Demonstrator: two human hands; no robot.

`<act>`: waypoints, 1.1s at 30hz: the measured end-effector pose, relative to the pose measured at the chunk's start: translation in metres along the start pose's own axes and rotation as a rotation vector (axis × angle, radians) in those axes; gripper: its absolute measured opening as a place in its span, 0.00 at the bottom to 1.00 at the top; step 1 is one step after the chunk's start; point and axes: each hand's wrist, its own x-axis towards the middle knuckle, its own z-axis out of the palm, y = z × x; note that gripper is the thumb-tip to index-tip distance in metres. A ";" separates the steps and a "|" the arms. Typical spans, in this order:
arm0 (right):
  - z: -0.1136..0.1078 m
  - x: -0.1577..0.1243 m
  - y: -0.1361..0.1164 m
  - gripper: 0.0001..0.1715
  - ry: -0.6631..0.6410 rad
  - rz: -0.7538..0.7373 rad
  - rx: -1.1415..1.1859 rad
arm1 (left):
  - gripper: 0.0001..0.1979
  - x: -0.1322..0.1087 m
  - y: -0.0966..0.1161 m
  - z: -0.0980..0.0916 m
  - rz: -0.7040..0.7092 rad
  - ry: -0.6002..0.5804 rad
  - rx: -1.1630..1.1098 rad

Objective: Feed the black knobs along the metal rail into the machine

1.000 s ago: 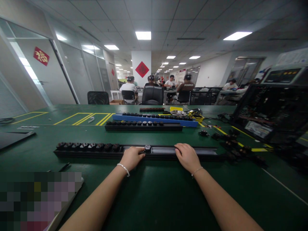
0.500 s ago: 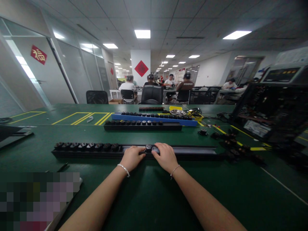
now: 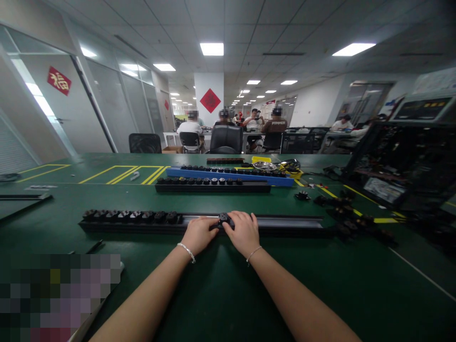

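A long black rail [image 3: 285, 232] lies across the table in front of me, with a pale channel along its top. Several black socket modules [image 3: 135, 216] sit in a row in its left part. One more black socket module [image 3: 223, 217] is at the rail's middle, apart from that row. My left hand [image 3: 199, 232] grips it from the left, thumb and fingers closed at its side. From the right, my right hand [image 3: 244, 232] is closed on the same module. The fingers hide part of the channel, so how deep the module sits cannot be made out.
Behind are a black rail [image 3: 213, 188] and a blue rail [image 3: 228, 176], both bearing modules. Loose black parts [image 3: 349, 218] lie at the right, near an open black cabinet [image 3: 388, 161]. A metal bowl [image 3: 264, 166] stands farther back. People sit at far tables.
My right hand has come closer to my left, its fingers tighter around the socket module. The module's top looks slightly turned or tilted compared with before. The view has shifted a little.
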 end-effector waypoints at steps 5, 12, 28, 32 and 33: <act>-0.001 0.001 0.000 0.19 0.007 0.019 0.040 | 0.17 -0.001 0.004 -0.001 0.000 -0.015 0.002; -0.001 0.003 -0.001 0.18 0.011 0.046 0.057 | 0.19 -0.001 0.012 -0.002 -0.022 -0.072 -0.005; 0.001 0.003 0.000 0.16 0.052 0.071 0.058 | 0.22 -0.004 0.012 0.002 0.009 -0.076 0.017; 0.002 0.003 0.001 0.16 0.066 0.065 0.053 | 0.21 -0.004 0.014 0.001 0.016 -0.081 0.013; 0.002 0.003 0.002 0.16 0.068 0.062 0.049 | 0.21 -0.004 0.015 0.000 0.013 -0.087 0.012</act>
